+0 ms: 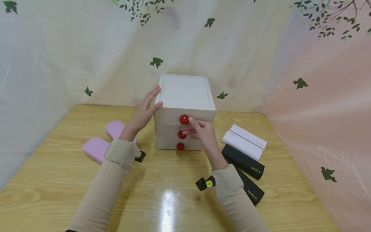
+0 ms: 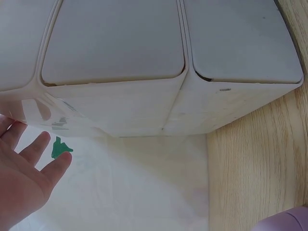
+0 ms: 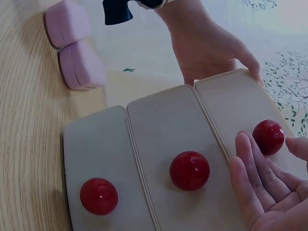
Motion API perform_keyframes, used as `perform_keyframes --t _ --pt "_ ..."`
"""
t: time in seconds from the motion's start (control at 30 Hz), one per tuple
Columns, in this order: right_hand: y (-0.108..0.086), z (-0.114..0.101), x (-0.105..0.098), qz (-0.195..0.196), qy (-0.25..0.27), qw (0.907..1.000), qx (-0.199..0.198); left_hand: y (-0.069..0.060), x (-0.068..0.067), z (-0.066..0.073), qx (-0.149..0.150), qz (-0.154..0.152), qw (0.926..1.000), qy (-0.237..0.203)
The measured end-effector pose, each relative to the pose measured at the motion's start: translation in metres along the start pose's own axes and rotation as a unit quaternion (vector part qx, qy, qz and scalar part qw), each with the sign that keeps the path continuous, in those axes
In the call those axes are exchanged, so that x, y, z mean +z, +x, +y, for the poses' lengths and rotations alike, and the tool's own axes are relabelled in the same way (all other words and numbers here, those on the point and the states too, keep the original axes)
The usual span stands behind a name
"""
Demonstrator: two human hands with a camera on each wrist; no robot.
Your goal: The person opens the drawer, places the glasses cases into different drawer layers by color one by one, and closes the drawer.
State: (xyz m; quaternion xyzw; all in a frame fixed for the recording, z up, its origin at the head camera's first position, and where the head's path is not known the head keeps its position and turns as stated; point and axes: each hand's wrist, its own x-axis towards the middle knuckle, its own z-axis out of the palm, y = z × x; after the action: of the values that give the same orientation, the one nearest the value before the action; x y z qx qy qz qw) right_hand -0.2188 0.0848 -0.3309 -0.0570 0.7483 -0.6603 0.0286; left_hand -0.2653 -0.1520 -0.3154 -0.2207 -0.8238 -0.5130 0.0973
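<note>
A white three-drawer box (image 1: 185, 91) stands on the table, each drawer front bearing a round red knob. My left hand (image 1: 142, 112) rests at the upper left edge of the box, thumb on the near top corner and fingers spread along the side. In the left wrist view, part of that hand (image 2: 24, 178) shows at the side wall. My right hand (image 1: 204, 132) is at the top drawer's red knob (image 3: 268, 137), pinching it between thumb and fingertips. Its other fingers extend in front of the middle knob (image 3: 189, 171). All three drawers appear closed.
Two pink cases (image 1: 95, 148) lie left of the box, partly behind my left forearm. To the right are a white flap-top case (image 1: 244, 141) and two long black boxes (image 1: 243, 161), one partly covered by my right sleeve. A leaf-patterned curtain (image 1: 116, 64) hangs behind the table.
</note>
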Motion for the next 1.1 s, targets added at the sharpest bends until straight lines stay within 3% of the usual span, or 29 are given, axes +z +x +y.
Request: perform_keyframes --t 0.23,0.63,1.1 --pt "0.0011 -0.003 0.0036 -0.009 0.03 0.999 0.031 -0.0006 0.0009 -0.0001 0.001 0.005 1.0 0.002" --pt "0.0024 -0.0057 0.0094 -0.007 0.035 0.9992 0.017 0.0002 -0.0005 -0.0002 -0.004 -0.001 1.0 0.001" --pt "-0.0041 -0.0061 0.0092 0.005 0.026 0.9994 0.024 0.0002 -0.0078 -0.0014 0.009 -0.038 0.9991 -0.016"
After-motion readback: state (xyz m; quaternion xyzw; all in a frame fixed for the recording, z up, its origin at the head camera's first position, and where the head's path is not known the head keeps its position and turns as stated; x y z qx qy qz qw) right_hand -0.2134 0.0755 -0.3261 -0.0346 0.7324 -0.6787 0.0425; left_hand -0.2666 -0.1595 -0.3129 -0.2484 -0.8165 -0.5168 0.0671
